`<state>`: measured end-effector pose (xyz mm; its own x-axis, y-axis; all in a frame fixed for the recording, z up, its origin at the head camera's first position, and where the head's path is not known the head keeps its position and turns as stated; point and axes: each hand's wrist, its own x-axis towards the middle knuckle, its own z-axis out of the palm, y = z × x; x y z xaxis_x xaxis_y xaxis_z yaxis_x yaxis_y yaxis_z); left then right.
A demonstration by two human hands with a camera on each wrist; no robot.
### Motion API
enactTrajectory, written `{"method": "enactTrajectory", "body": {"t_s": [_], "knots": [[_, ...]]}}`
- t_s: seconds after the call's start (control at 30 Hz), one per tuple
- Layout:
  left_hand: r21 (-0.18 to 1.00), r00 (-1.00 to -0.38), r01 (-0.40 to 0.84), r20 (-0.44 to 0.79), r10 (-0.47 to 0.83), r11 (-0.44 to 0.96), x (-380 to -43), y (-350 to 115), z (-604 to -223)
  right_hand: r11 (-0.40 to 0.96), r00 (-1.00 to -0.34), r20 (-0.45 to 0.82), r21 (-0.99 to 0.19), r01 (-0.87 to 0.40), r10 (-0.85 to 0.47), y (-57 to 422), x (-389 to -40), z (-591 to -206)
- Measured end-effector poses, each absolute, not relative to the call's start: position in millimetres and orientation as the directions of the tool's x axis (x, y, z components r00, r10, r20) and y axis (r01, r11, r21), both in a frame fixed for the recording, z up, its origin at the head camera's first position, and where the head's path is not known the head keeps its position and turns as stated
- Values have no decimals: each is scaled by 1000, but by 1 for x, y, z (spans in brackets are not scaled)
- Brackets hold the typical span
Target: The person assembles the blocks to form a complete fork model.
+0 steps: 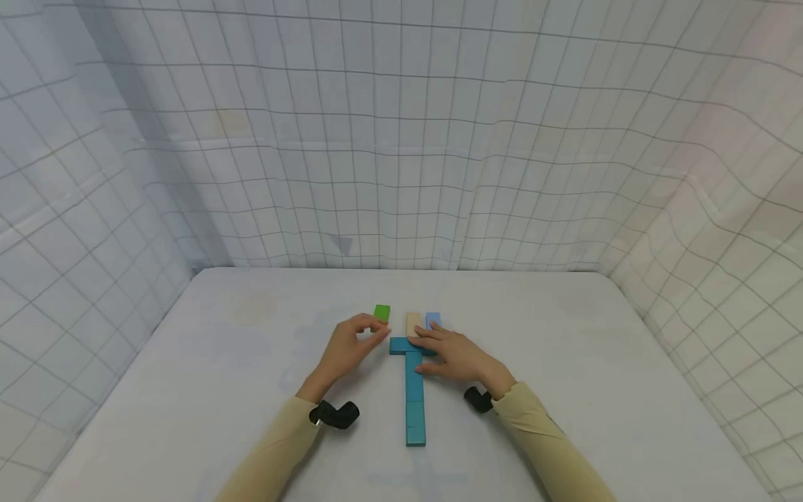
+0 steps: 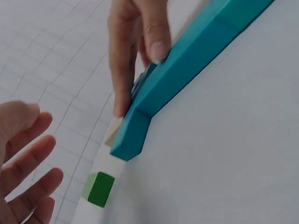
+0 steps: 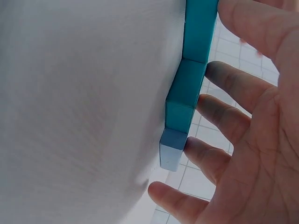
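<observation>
Teal blocks lie on the table in a T: a crossbar block at the far end and a stem of end-to-end pieces running toward me. Beyond the crossbar are a cream block and a light blue block. My right hand is spread over the crossbar, its fingertips on the blocks' tops. A green block sits to the left, just past the fingertips of my left hand. In the left wrist view, the left fingers are loosely bent and hold nothing, apart from the green block.
The white table extends around the blocks. White grid-patterned cloth hangs behind it and along both sides. A black wrist-worn device shows at the left sleeve, another at the right.
</observation>
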<state>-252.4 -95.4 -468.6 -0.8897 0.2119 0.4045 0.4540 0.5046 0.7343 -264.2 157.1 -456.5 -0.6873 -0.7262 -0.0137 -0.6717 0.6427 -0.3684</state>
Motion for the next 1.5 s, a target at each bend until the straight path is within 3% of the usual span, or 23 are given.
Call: {"method": "enactTrajectory", "body": {"t_s": [0.17, 0.3, 0.5, 0.77, 1.03, 1.3, 1.5], "knots": [[843, -959, 220, 280, -50, 491, -279, -109, -482, 650, -687, -29, -354, -673, -726, 156, -266, -457], [871, -983, 115, 169, -71, 478, -289, -113, -492, 644, -681, -32, -358, -676, -732, 155, -266, -459], [863, -980, 86, 164, -115, 497, -301, -111, -500, 639, -678, -30, -365, -677, -735, 155, -264, -460], [651, -959, 151, 278, -48, 744, -305, -103, -506, 627, -660, -35, -354, -694, -750, 155, -263, -460], [523, -949, 262, 292, 118, 811, -310, -96, -501, 653, -682, -43, -338, -677, -730, 158, -265, -456], [511, -936, 330, 284, 207, 794, -311, -98, -498, 637, -678, -16, -361, -681, -735, 157, -266, -456], [644, -923, 368, 338, 182, 670, -313, -96, -500, 641, -686, -8, -363, -676, -728, 156, -265, -459]]}}
